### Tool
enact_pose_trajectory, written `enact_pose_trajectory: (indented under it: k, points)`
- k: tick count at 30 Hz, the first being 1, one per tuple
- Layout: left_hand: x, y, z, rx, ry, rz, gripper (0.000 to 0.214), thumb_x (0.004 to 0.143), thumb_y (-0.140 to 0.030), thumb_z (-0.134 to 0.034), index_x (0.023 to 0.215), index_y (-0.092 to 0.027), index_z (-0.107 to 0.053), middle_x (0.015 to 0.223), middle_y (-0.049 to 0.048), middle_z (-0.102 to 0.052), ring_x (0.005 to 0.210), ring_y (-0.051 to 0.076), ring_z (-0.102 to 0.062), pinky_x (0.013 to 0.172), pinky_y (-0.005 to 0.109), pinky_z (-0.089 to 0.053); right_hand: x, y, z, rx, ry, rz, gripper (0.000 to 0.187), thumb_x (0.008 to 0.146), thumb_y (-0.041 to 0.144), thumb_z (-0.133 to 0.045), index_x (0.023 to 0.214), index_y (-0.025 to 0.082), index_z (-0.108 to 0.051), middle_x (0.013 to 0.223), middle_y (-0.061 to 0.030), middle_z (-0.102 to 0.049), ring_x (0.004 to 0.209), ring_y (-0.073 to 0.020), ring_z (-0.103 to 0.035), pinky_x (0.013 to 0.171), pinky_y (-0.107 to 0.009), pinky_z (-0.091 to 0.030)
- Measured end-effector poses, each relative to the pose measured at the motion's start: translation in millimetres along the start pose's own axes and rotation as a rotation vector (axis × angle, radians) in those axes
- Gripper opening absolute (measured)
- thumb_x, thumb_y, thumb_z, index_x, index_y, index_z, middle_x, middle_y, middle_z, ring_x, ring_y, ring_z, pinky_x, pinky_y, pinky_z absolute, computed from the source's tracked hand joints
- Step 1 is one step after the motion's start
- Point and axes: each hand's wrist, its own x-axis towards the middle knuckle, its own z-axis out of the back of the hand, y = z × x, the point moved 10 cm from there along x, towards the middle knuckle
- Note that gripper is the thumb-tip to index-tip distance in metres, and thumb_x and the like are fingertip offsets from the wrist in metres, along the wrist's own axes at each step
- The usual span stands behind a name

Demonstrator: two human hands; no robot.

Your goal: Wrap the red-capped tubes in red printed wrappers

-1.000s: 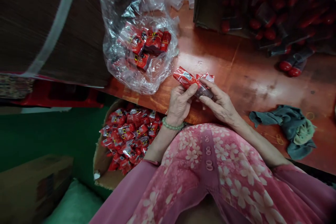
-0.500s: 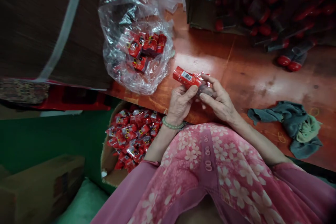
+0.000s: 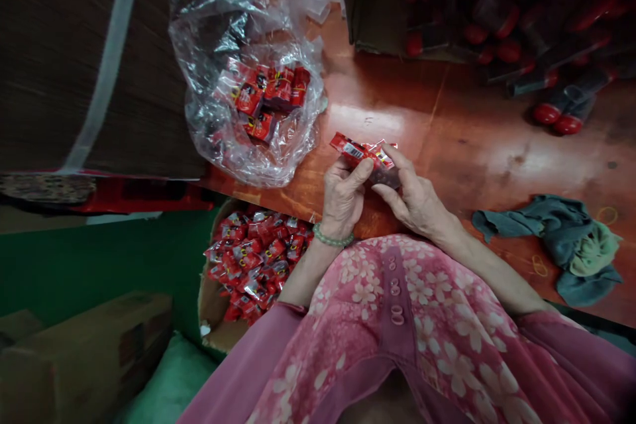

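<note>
My left hand (image 3: 344, 199) pinches a red printed packet (image 3: 352, 148) with a white barcode label, above the table's near edge. Its right part looks clear and dark, with a red and yellow printed end. My right hand (image 3: 422, 202) is curled round that right part, index finger on top and thumb below. What exactly lies inside the packet cannot be made out. Similar red packets (image 3: 251, 255) fill a cardboard box below my left forearm. More of them, some in bundles (image 3: 250, 99), lie in a clear plastic bag (image 3: 293, 159) at the left of the table.
At the back right, clear tubes with red caps (image 3: 567, 123) spill from a dark box. A dark green cloth (image 3: 561, 222) lies on the reddish table (image 3: 422, 119), near rubber bands (image 3: 540, 265). A large strapped carton (image 3: 44, 66) stands left.
The packet has tilted in my hands, so its barcode side appears narrower and its printed right end shows more. My right thumb has slid slightly left. The view has shifted a little.
</note>
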Motion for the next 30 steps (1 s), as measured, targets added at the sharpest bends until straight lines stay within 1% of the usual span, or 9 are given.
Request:
enact_pose_trajectory:
  k: [3,8,10,12,15,18,21,25,30]
  points:
    - [2,1,-3.3,0.033,-0.024,0.001,0.046,0.053,-0.048,-0.098,0.081,-0.021,-0.073,0.081,-0.0034,-0.075,0.071,0.010,-0.067,0.081,0.027,-0.054,1,0,0,-0.053,0.016,-0.009,0.064,0.101,0.048,-0.050,0.158,0.022,-0.036,0.145,-0.0169,-0.062,0.109,-0.0317,-0.072,0.092,-0.044,-0.060]
    - [4,13,-4.2,0.043,-0.032,0.049,0.048,0.054,-0.050,-0.097,0.080,-0.018,-0.074,0.079,-0.0018,-0.074,0.069,0.010,-0.065,0.076,0.024,-0.054,3,-9,6,0.150,-0.028,-0.098,0.061,0.100,0.047,-0.053,0.154,0.021,-0.040,0.133,-0.0130,-0.066,0.108,-0.0251,-0.070,0.097,-0.041,-0.059]
    - [3,15,-3.0,0.059,-0.021,0.054,0.046,0.057,-0.050,-0.096,0.081,-0.017,-0.074,0.074,-0.0026,-0.073,0.061,0.007,-0.062,0.067,0.022,-0.052,3,-17,2,0.296,-0.014,-0.140,0.058,0.100,0.050,-0.055,0.150,0.022,-0.044,0.114,-0.0083,-0.069,0.090,-0.0195,-0.069,0.081,-0.034,-0.061]
    - [2,15,-3.4,0.080,0.010,0.057,0.045,0.061,-0.052,-0.093,0.079,-0.016,-0.073,0.068,-0.0032,-0.069,0.053,0.006,-0.057,0.056,0.021,-0.049,4,-26,-5,0.478,0.007,-0.173,0.055,0.099,0.053,-0.057,0.146,0.024,-0.047,0.092,-0.0017,-0.066,0.072,-0.0140,-0.063,0.063,-0.026,-0.056]
    - [1,10,-5.2,0.065,0.047,0.028,0.048,0.063,-0.057,-0.091,0.078,-0.015,-0.070,0.065,-0.0028,-0.067,0.052,0.008,-0.057,0.053,0.022,-0.049,8,-33,-9,0.638,0.003,-0.186,0.054,0.097,0.054,-0.062,0.141,0.025,-0.049,0.083,0.0029,-0.061,0.062,-0.0092,-0.056,0.055,-0.021,-0.050]
    - [2,8,-3.0,0.041,0.013,0.006,0.051,0.061,-0.059,-0.091,0.077,-0.015,-0.069,0.065,-0.0028,-0.066,0.053,0.007,-0.057,0.054,0.022,-0.050,10,-34,-11,0.646,0.005,-0.185,0.053,0.096,0.053,-0.065,0.138,0.024,-0.050,0.084,0.0032,-0.060,0.063,-0.0083,-0.056,0.056,-0.020,-0.049]
    - [1,16,-3.7,0.039,-0.008,0.061,0.053,0.061,-0.060,-0.090,0.075,-0.014,-0.068,0.061,-0.0032,-0.064,0.048,0.007,-0.054,0.049,0.022,-0.048,10,-30,-11,0.632,-0.022,-0.169,0.048,0.097,0.050,-0.065,0.134,0.024,-0.051,0.084,0.0036,-0.059,0.064,-0.0080,-0.055,0.057,-0.020,-0.048]
    - [-2,25,-6.5,0.047,0.004,0.086,0.054,0.063,-0.062,-0.088,0.074,-0.014,-0.067,0.058,-0.0037,-0.062,0.045,0.007,-0.053,0.045,0.022,-0.047,7,-29,-9,0.635,-0.084,-0.173,0.041,0.097,0.051,-0.065,0.125,0.024,-0.051,0.081,0.0053,-0.058,0.061,-0.0064,-0.053,0.057,-0.019,-0.048]
    - [-3,25,-7.8,0.072,0.045,0.079,0.055,0.065,-0.065,-0.086,0.072,-0.014,-0.065,0.056,-0.0044,-0.058,0.044,0.006,-0.053,0.045,0.021,-0.045,8,-36,-12,0.664,-0.079,-0.216,0.045,0.094,0.056,-0.066,0.118,0.023,-0.049,0.077,0.0063,-0.060,0.056,-0.0065,-0.054,0.056,-0.020,-0.048]
